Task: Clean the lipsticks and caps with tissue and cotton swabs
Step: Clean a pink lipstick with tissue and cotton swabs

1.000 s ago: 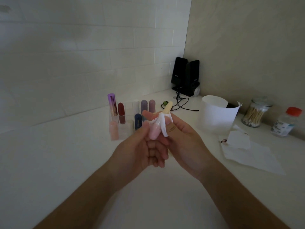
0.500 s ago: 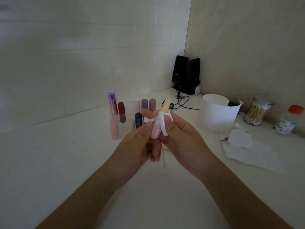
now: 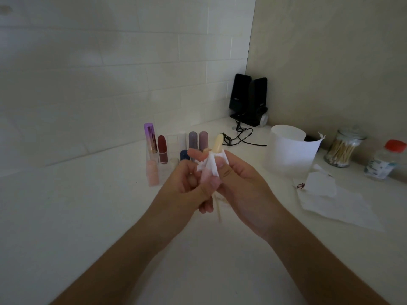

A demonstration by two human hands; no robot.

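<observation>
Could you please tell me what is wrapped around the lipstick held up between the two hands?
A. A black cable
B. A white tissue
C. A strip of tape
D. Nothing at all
B: a white tissue is folded around the lipstick just below its pale tip. The right hand pinches it there, and the left hand grips the tube lower down.

A pale pink lipstick (image 3: 218,144) with a cream-yellow rounded top stands tilted at centre, a white tissue scrap (image 3: 213,167) wrapped round its middle, a thin wooden cotton swab stick (image 3: 218,209) slanting beneath it.
</observation>
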